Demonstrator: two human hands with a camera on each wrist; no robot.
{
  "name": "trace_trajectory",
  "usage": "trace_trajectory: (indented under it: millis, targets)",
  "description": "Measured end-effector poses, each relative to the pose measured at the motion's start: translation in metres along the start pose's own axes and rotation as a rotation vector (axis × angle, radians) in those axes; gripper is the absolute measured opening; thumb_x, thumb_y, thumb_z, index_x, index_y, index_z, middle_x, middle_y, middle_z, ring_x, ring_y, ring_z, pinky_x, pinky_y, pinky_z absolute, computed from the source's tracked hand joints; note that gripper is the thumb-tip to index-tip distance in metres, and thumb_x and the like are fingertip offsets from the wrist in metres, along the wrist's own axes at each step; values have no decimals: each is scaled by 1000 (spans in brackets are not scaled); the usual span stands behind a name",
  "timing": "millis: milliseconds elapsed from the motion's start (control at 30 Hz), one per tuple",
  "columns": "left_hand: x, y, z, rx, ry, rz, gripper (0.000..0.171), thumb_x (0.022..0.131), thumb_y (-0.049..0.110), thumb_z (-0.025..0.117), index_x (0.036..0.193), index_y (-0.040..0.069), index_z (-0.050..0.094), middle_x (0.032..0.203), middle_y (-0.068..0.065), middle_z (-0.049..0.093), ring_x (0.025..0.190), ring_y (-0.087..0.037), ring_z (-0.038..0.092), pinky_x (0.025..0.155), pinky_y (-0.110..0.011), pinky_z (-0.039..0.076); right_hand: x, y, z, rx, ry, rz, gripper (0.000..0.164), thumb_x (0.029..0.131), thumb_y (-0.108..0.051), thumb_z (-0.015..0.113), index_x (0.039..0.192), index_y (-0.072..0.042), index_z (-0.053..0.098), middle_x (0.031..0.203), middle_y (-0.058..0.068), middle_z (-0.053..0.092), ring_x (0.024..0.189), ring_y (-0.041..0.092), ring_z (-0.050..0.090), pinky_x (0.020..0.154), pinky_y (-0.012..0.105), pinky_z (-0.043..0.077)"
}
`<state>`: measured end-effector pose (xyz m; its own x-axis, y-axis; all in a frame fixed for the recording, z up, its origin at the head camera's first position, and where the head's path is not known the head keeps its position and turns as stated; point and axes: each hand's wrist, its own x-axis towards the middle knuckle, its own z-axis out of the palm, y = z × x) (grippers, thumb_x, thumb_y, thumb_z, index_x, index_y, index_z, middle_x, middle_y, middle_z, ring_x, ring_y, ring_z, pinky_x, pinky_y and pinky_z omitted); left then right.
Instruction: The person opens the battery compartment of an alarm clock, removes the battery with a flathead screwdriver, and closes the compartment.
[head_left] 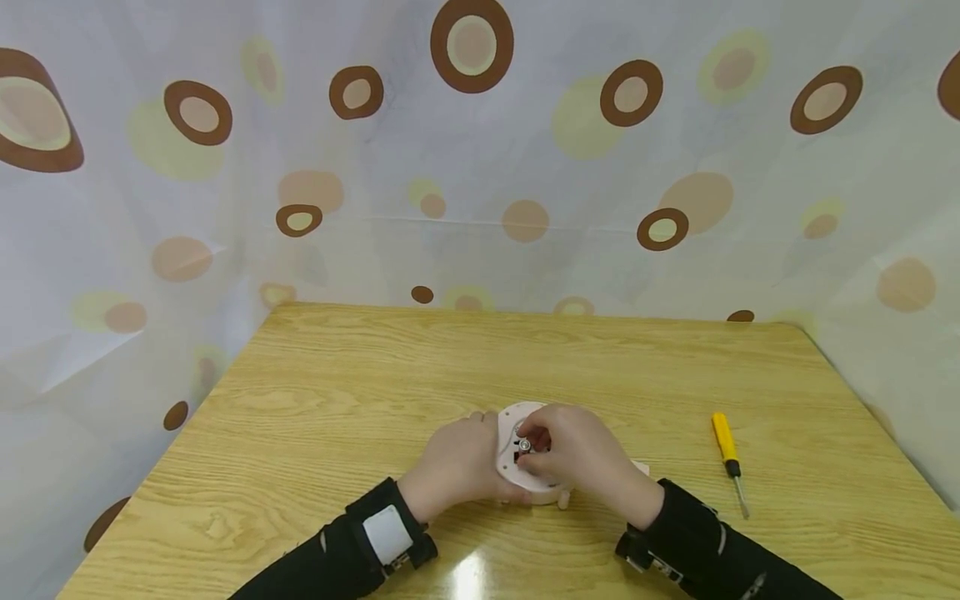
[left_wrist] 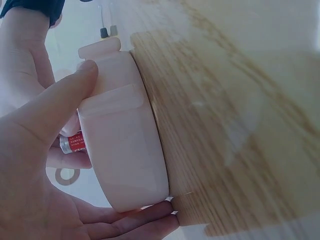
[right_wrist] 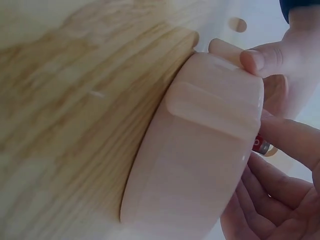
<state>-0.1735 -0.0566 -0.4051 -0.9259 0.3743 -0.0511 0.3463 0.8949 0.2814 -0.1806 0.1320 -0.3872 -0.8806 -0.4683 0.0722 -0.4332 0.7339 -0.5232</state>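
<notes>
Pink casing (left_wrist: 127, 150) | left hand (head_left: 461, 462) grips its nine-o'clock side, presumably steadying it | right hand (head_left: 581, 450) pinches red battery (left_wrist: 75, 142), probably for control | yellow-handled screwdriver (head_left: 725, 443) apart, three o'clock

The right hand (right_wrist: 282, 192) pinches a red battery (right_wrist: 257, 143) beside a pink casing (right_wrist: 192, 155).

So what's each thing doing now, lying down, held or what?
Pink case: resting on the table, slotted side up
Red battery: pinched by the right hand
Screwdriver: lying on the table, not held
Left hand: gripping the pink case
Right hand: fingers bent round the battery
Pale piece: partly hidden
</notes>
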Motion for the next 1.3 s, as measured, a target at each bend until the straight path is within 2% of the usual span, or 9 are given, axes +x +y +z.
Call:
trace_trajectory:
  millis: [300, 600, 900, 1300]
  targets:
    - [1, -1, 1, -7, 8, 2, 100, 67, 74, 90, 129, 0, 64, 107, -9, 72, 89, -19, 69, 72, -33, 58, 0, 1, 2, -4, 35, -33, 17, 85, -13, 88, 99, -12, 80, 85, -6, 73, 77, 4, 65, 71, 25, 53]
    - [1, -1, 0, -1, 7, 0, 99, 67, 74, 90, 128, 1, 64, 105, -8, 72, 88, -18, 68, 71, -32, 58, 0, 2, 3, -9, 50, -101, 11, 86, -12, 88, 94, -15, 82, 83, -8, 75, 75, 1, 65, 69, 21, 52]
    - [1, -1, 1, 13, 9, 7, 97, 67, 73, 90, 127, 1, 65, 104, -8, 72, 86, -18, 68, 70, -32, 58, -1, -1, 0, -29, 49, -75, 8, 88, -18, 88, 94, -17, 83, 81, -9, 76, 73, 0, 66, 68, 23, 53]
    - [0, 0, 0, -20, 7, -1, 98, 66, 70, 93, 128, 0, 65, 104, -8, 72, 86, -18, 68, 72, -33, 58, -5, -6, -11, -21, 53, -54, 14, 92, -14, 83, 106, -10, 83, 90, -3, 80, 79, 6, 72, 71, 24, 57]
